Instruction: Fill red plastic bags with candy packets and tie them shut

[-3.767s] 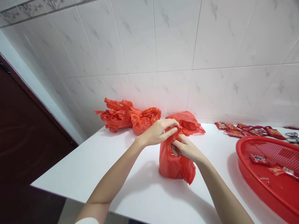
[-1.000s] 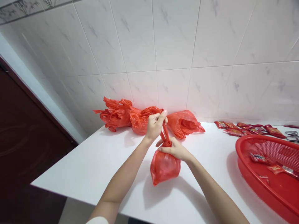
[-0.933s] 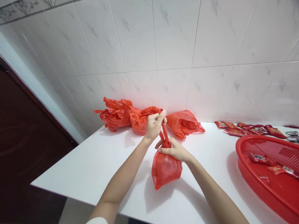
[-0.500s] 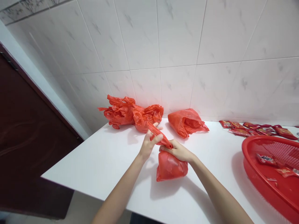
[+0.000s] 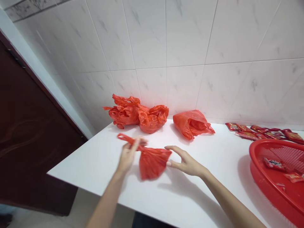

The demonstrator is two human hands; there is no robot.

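A filled red plastic bag [image 5: 153,163] hangs from my left hand [image 5: 130,152], which is closed around its gathered neck; the bag's handle end sticks out to the left of the fingers. Motion blurs the bag and that hand. My right hand [image 5: 186,161] is at the bag's right side, thumb and fingers apart, the fingertips at or very near the plastic. Whether they touch it I cannot tell. What is inside the bag is hidden.
Several crumpled red bags, such as this left one [image 5: 125,110] and this right one [image 5: 192,123], lie along the tiled wall. Small red snack packets [image 5: 263,132] lie at the back right. A red plastic basket [image 5: 263,177] with packets inside stands on the white table [image 5: 95,167].
My left hand has moved left and down, now gripping the bag's neck and carrying the bag leftward. My right hand has let go of the neck and its fingers have opened.
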